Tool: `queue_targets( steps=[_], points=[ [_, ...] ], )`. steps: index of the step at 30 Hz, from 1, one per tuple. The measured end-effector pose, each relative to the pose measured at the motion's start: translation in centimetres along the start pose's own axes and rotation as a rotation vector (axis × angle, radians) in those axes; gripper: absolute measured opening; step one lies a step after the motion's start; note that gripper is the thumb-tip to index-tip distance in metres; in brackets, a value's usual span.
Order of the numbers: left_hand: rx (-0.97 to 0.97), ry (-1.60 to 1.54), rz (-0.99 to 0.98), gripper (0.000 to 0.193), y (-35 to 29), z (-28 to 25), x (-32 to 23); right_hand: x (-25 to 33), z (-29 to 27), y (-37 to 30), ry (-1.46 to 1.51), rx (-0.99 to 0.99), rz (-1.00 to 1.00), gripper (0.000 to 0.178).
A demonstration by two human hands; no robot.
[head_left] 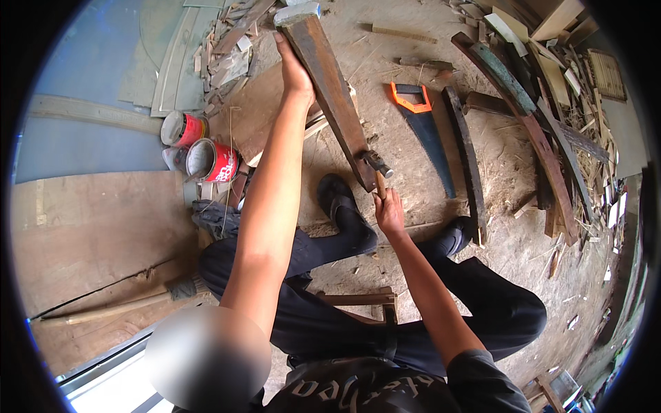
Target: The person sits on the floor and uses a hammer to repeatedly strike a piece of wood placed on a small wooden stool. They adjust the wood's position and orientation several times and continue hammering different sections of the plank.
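Observation:
A long, thick wooden beam [332,93] with a pale far end slants from the top centre toward my feet. My left hand [296,77] grips its left side near the far end, the thumb side partly hidden by the wood. Close to the beam's near end, my right hand [390,212] is closed round the short wooden handle of a hammer [377,164]. The hammer's dark metal head overlaps the beam's lower right edge; I cannot tell whether the two touch.
A handsaw [428,141] with an orange handle lies on the dusty floor right of the beam. Beyond it are dark timber strips [467,165] and a heap of scrap wood [551,76]. Two red cans [224,162] stand at left. My sandalled feet flank the beam's near end.

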State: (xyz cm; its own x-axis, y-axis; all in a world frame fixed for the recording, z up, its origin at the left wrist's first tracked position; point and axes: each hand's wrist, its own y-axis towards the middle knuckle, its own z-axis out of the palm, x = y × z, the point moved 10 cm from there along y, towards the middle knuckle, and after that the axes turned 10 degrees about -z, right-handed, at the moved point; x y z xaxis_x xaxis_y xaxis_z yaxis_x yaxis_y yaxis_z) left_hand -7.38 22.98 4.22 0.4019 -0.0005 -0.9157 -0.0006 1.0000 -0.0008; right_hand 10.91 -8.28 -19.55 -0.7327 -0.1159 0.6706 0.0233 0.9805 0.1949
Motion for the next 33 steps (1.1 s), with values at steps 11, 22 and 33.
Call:
queue_targets(
  steps=[11, 22, 33],
  points=[
    [0.053, -0.165, -0.101, 0.088, -0.7, 0.7, 1.4, -1.2, 2.0, 0.4, 0.056, -0.027, 0.028, 0.024],
    [0.004, -0.031, -0.007, 0.092, -4.1, 1.3, -0.8, 3.3, -7.2, 0.5, 0.343, 0.236, 0.093, 0.036],
    [-0.019, 0.007, 0.039, 0.09, -6.1, 2.3, -1.2, 7.5, -6.9, 6.2, 0.312, -0.076, -0.164, 0.014]
  ],
)
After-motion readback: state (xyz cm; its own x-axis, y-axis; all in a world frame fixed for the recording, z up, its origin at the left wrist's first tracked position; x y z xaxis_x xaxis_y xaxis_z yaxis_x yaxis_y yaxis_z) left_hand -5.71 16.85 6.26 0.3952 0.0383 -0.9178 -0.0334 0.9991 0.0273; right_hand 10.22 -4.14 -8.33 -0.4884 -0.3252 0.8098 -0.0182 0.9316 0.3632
